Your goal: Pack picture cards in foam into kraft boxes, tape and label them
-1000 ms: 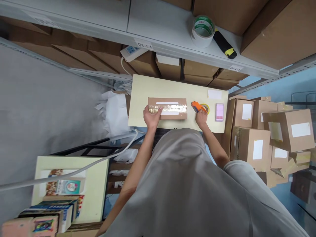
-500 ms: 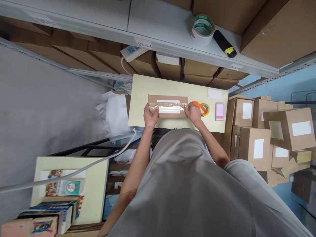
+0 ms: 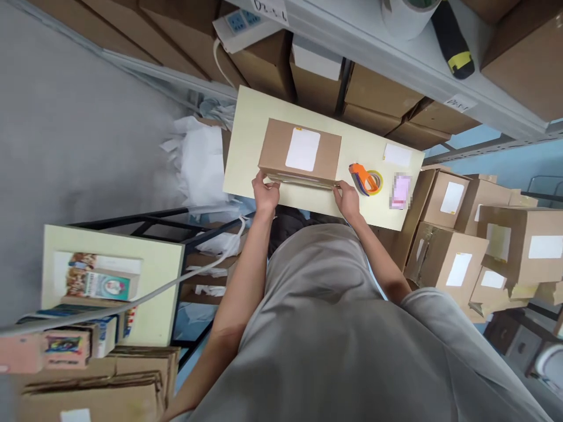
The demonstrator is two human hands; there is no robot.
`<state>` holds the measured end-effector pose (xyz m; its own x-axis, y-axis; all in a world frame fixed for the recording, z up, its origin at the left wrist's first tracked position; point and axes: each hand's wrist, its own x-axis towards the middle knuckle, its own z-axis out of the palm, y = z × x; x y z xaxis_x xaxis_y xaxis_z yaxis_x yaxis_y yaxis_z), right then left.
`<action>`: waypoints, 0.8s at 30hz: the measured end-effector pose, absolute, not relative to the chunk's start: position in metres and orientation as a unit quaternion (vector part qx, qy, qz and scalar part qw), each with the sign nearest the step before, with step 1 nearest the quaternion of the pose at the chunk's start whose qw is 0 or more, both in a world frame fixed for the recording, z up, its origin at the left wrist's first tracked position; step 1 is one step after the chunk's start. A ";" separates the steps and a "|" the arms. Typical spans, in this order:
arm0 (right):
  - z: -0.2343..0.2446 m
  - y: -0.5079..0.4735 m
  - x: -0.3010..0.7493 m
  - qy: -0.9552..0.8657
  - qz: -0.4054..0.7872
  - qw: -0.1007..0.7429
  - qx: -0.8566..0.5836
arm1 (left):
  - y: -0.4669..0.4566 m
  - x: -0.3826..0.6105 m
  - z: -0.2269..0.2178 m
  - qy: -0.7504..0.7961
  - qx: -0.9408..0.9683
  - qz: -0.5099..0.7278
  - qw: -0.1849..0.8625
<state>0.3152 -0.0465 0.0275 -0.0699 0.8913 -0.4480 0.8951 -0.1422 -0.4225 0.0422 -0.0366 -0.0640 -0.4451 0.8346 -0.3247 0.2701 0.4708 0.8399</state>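
The person's grey shirt (image 3: 343, 340) fills the lower middle and right of the frame, with both bare forearms reaching up from it toward the centre. Grey floor (image 3: 65, 129) takes up the upper left. A metal shelf (image 3: 378, 53) runs across the top, with brown cartons beneath it. A loose pile of labelled cartons (image 3: 444, 258) stands at the right edge.

In the upper centre is a pale yellow table (image 3: 246, 135). Crumpled white wrapping (image 3: 200, 158) lies just left of it. A second pale table (image 3: 158, 275) at the lower left carries books (image 3: 94, 284), with flattened cardboard (image 3: 97, 381) below it.

The cardboard box (image 3: 275, 146) sits on the near half of the yellow table, its broad face up and bearing a white label (image 3: 302, 149). A strip of clear tape shows along its near edge. The left hand (image 3: 265, 193) grips the box's near left corner with fingers curled up against the side. The right hand (image 3: 347, 198) grips the near right corner in the same way, fingers closed on the edge.

Just right of the right hand, an orange tape dispenser (image 3: 363, 177) with a yellowish roll rests on the table, clear of the box. Beyond it lie a white slip (image 3: 397, 155) and a blurred pink item (image 3: 400, 191).

On the shelf at the top are a white power strip (image 3: 241, 24), a tape roll (image 3: 407, 12) cut off by the frame, and a black-and-yellow utility knife (image 3: 453, 41).
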 end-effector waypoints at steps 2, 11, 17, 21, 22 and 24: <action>0.021 -0.052 0.320 0.666 -0.310 -0.004 0.679 | -0.041 0.046 -0.065 0.770 0.329 0.366 0.407; -0.010 -0.055 0.362 0.566 -0.172 0.087 0.802 | -0.086 0.081 -0.083 0.752 0.281 0.336 0.492; -0.030 -0.038 0.370 0.549 -0.182 0.095 0.810 | -0.123 0.093 -0.081 0.732 0.262 0.350 0.522; -0.033 -0.029 0.375 0.554 -0.195 0.091 0.804 | -0.145 0.102 -0.075 0.714 0.265 0.389 0.518; -0.031 -0.029 0.377 0.557 -0.200 0.082 0.802 | -0.150 0.106 -0.072 0.710 0.268 0.397 0.516; -0.025 -0.031 0.382 0.565 -0.227 0.048 0.792 | -0.159 0.119 -0.065 0.700 0.276 0.410 0.516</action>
